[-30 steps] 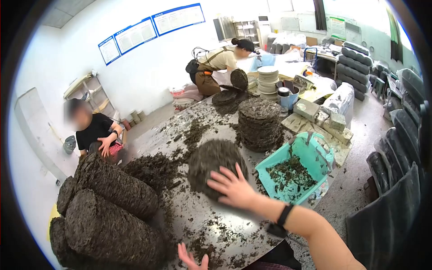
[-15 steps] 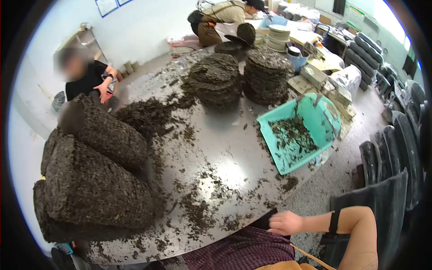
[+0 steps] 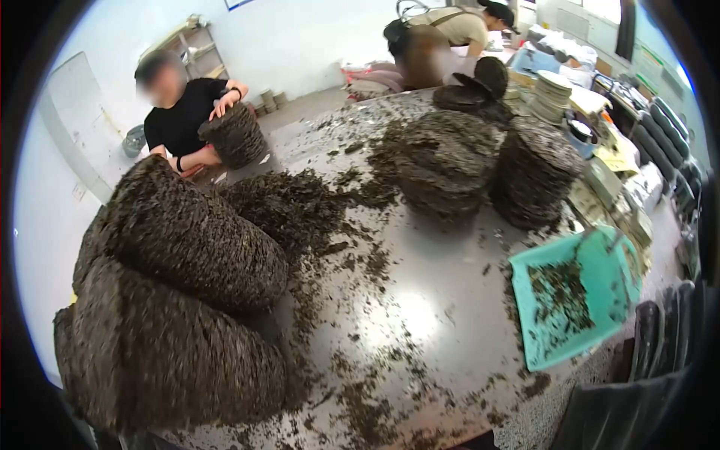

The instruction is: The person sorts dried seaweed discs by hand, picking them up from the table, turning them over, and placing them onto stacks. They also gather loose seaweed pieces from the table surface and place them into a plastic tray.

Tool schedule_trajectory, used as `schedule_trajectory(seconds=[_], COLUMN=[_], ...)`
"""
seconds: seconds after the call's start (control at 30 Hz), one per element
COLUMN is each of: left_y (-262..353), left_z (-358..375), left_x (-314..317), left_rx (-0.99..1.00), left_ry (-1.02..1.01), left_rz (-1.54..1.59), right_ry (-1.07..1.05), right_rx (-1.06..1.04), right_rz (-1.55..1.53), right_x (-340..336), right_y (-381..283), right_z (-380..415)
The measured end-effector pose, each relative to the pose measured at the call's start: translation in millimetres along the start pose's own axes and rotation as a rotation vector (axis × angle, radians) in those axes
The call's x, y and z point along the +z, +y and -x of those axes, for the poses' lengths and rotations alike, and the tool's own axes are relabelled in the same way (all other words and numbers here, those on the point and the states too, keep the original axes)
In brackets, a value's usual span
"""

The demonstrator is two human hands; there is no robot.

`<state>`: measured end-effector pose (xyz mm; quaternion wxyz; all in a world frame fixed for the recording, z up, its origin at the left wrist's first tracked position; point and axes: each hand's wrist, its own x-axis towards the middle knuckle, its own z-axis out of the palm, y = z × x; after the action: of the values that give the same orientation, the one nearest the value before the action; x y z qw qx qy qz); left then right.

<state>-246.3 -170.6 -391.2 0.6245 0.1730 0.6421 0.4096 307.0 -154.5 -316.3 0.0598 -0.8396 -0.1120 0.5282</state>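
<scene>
Neither my left hand nor my right hand shows in the current view. Large rolls of dark, flaky material lie at the left: an upper roll (image 3: 195, 232) and a lower roll (image 3: 172, 352) nearest me. Loose dark flakes (image 3: 285, 210) are heaped beside them on the metal table (image 3: 450, 285). Two upright dark stacks, a left one (image 3: 446, 165) and a right one (image 3: 536, 172), stand towards the back. At the right edge sits a turquoise tray (image 3: 607, 281) with dark flakes in it.
Across the table, a person in black (image 3: 180, 112) has both hands at a smaller dark stack (image 3: 236, 135). Another person (image 3: 450, 26) bends over at the back. Stacked plates (image 3: 551, 94) and blocks (image 3: 602, 180) line the back right; black padded pieces (image 3: 667, 330) stand at the right.
The view has turned left, so table items appear further right. One of my hands, seen earlier at the near edge, has left the view. The person in black now has hands on a dark stack.
</scene>
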Motion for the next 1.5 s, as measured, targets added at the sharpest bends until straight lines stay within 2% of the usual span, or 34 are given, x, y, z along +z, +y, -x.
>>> schedule_trajectory(seconds=[0.17, 0.27, 0.37, 0.63, 0.7, 0.8, 0.97, 1.17, 1.4, 1.5], left_y=[33.1, 60.1, 72.3, 19.0, 20.7, 40.8, 48.6, 73.7, 71.2, 64.7], left_z=[-45.4, -26.4, -35.5, -75.8, -73.1, -115.1, -145.9, -147.0, -172.6, -121.1], left_x=[3.8, -11.5, 0.1, 36.8, 45.7, 62.6, 66.6, 69.3, 51.6, 39.4], left_rx=[-0.031, -0.071, -0.075, -0.044, -0.035, 0.017, -0.006, -0.048, 0.006, -0.032], left_ry=[0.084, 0.131, 0.116, 0.111, 0.124, 0.107, 0.083, -0.034, -0.12, -0.123], left_rz=[-0.088, -0.173, -0.232, -0.305, -0.314, -0.342, -0.422, -0.581, -0.786, -0.845], right_ry=[-0.049, -0.094, -0.081, -0.029, -0.024, 0.012, 0.045, 0.127, 0.198, 0.194], right_rx=[-0.042, -0.041, -0.075, -0.245, -0.297, -0.392, -0.444, -0.433, -0.506, -0.517], right_rz=[0.088, 0.121, 0.122, 0.182, 0.208, 0.2, 0.22, 0.179, 0.081, 0.103], right_x=[14.0, 21.3, 7.6, -15.1, -25.7, -30.6, -29.1, -49.5, -22.8, -35.9], right_y=[-89.8, -104.5, -119.3, -143.8, -162.8, -207.0, -235.7, -209.5, -148.4, -117.3], right_z=[-29.4, -12.1, -6.0, -55.0, -50.8, -56.3, -55.3, 1.1, 7.9, 46.8])
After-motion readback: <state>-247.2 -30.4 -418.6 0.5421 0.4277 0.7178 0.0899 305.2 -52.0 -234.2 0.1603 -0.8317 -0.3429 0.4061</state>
